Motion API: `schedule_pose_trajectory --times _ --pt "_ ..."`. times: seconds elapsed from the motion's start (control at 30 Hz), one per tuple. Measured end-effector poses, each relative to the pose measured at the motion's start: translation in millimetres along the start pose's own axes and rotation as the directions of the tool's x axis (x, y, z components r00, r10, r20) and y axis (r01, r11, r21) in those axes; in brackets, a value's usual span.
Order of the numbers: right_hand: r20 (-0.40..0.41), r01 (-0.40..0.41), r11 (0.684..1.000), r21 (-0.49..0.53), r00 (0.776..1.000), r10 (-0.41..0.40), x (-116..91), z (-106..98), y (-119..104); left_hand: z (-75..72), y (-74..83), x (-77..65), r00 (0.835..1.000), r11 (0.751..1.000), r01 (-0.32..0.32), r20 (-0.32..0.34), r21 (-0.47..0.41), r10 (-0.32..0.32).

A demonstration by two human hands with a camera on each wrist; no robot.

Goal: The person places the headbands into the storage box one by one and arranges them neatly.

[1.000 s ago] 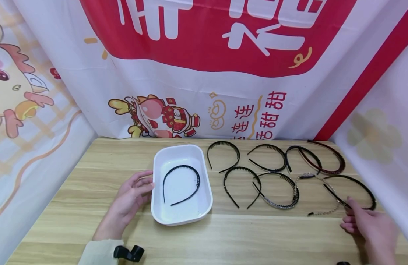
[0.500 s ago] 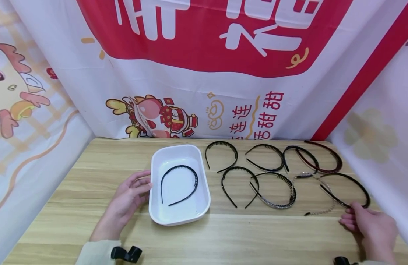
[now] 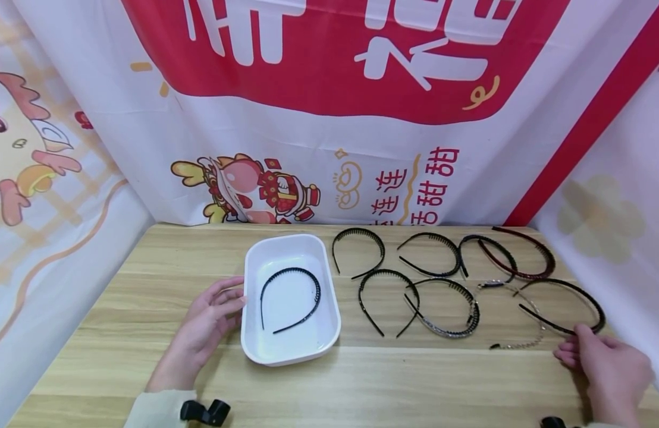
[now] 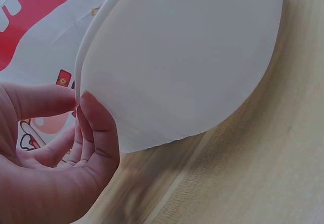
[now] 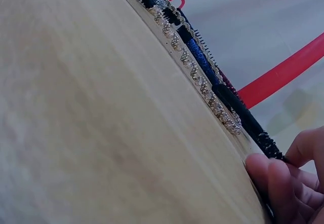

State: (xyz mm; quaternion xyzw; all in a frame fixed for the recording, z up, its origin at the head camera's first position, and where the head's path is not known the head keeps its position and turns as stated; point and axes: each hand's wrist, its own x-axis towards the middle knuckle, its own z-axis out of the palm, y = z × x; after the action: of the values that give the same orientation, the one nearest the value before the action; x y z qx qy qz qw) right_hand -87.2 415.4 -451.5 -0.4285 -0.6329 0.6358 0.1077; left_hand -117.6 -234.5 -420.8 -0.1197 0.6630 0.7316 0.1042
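Headband (image 5: 245,114) rightward (in pinch-tight right grip (image 3: 610,364))

Free lane across the near table (image 3: 410,386). Beyond it, 2 rows of headbands (image 3: 451,334), some overlapping; white tray's (image 3: 332,297) walls block left.

My left hand (image 3: 212,316) pinches between thumb and bent fingers; my right hand (image 3: 608,361), well apart from it, pinches likewise, fingers curled.
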Motion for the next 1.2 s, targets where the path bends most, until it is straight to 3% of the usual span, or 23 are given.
schedule_pose_trajectory --times 0.57,1.0,1.2 --pt "-0.009 0.086 0.996 -0.024 0.996 -0.087 2.5 -4.1 2.6 -0.3 -0.6 -0.9 1.0 1.0 -0.002 0.003 -0.005 0.002" --pt "0.029 0.118 0.991 0.064 0.992 -0.12 2.8 -6.3 3.5 -0.4 0.8 -0.4 1.0 1.0 0.007 -0.001 -0.004 -0.007" --pt "-0.003 0.116 0.99 0.085 0.993 -0.116 2.2 -5.8 2.3 0.1 1.3 -1.2 1.0 1.0 0.01 -0.008 -0.007 -0.01"
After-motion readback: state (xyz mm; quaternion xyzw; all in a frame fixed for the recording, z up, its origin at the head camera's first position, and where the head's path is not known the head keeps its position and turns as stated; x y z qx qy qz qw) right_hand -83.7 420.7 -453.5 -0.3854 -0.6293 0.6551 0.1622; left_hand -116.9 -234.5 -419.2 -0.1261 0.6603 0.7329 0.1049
